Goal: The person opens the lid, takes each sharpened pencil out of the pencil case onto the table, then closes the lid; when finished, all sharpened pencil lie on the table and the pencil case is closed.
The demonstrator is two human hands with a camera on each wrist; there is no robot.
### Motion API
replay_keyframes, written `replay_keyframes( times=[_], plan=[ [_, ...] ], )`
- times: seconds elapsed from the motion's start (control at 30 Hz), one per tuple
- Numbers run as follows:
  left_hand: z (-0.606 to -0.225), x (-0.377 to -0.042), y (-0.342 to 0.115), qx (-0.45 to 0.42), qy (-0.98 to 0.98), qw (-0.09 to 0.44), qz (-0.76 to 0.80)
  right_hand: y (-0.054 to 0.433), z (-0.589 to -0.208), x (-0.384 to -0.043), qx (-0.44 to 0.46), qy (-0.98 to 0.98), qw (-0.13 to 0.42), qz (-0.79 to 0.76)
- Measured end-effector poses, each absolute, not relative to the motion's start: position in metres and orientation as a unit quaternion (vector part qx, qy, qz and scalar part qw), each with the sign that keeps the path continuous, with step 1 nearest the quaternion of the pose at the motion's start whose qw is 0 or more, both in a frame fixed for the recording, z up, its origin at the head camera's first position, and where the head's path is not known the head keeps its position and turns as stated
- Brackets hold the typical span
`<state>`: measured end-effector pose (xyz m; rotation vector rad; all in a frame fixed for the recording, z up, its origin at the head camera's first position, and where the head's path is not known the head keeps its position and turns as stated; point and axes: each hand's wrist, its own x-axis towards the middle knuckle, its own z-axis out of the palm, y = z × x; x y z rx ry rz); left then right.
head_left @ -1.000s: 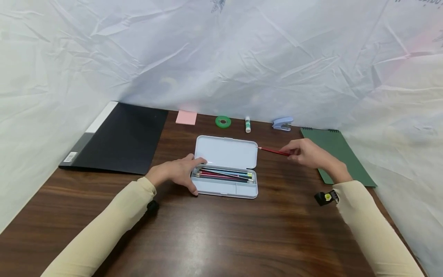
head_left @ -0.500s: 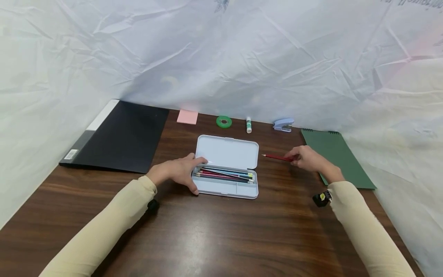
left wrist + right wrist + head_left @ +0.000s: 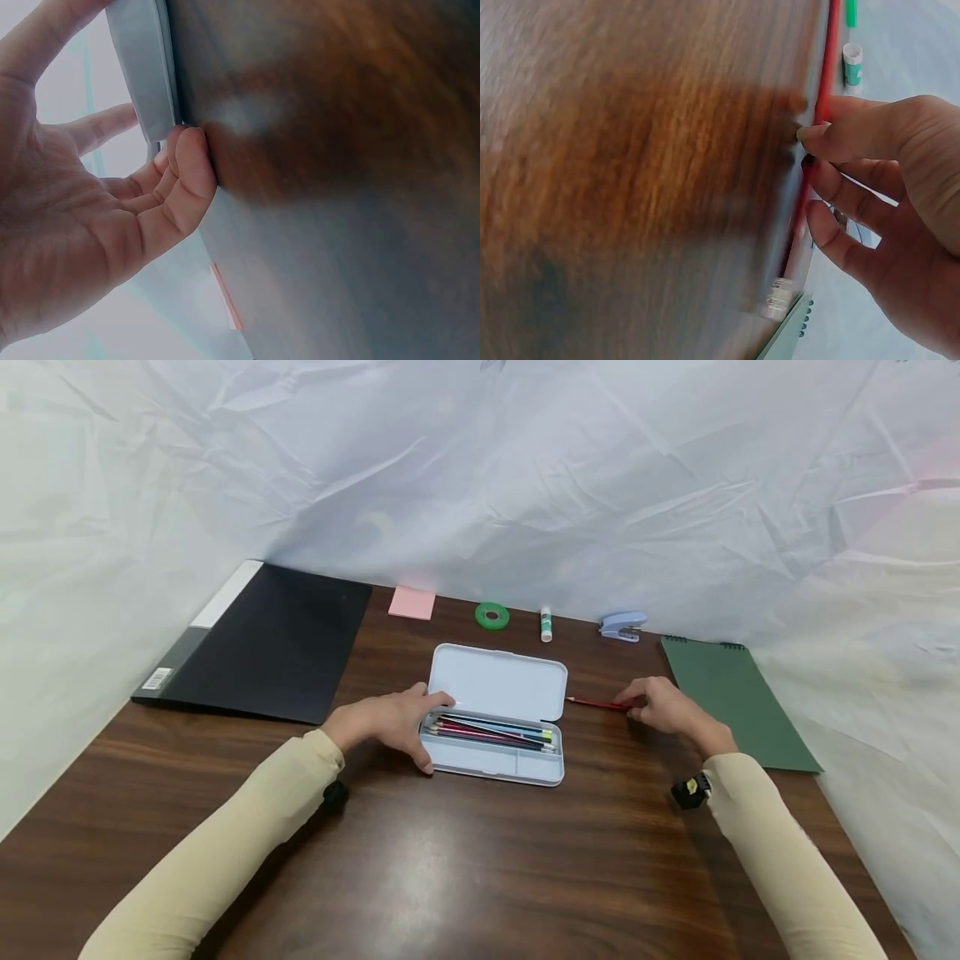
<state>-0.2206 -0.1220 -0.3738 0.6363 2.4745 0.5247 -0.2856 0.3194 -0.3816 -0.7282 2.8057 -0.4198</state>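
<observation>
A pale blue pencil case [image 3: 498, 681] lies with its lid swung back on the table. Several pencils [image 3: 491, 735] fill its rear compartment, some crossing others. At the case's left end is my left hand [image 3: 390, 722], thumb at the front edge and fingers round the back by the hinge. The left wrist view shows fingertips bent against the case's edge [image 3: 142, 64]. To the right of the case, my right hand [image 3: 663, 702] pinches a red pencil [image 3: 592, 702] between thumb and fingers. Its sharpened tip points left, close to the lid. In the right wrist view its metal ferrule [image 3: 780, 292] shows.
Left is a large black folder [image 3: 277, 643]. Along the back stand pink sticky notes [image 3: 412, 602], green tape [image 3: 492, 616], a glue stick [image 3: 546, 624] and a light blue stapler [image 3: 623, 626]. A green spiral notebook [image 3: 738, 702] lies right, behind the right hand.
Still pinching the red pencil, my right hand has come nearer to me and lower toward the table. My left hand keeps its hold on the case. The head view has shifted slightly.
</observation>
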Motion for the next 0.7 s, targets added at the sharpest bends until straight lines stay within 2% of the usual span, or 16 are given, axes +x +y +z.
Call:
replay_keyframes(
  times=[0.47, 0.7],
  plan=[
    [-0.375, -0.221, -0.122, 0.241, 0.912, 0.267, 0.195, 0.319, -0.38, -0.283, -0.24, 0.952, 0.109, -0.155],
    [-0.372, -0.221, -0.122, 0.24, 0.914, 0.264, 0.196, 0.306, -0.356, -0.279, -0.246, 0.946, 0.08, -0.197]
  ],
)
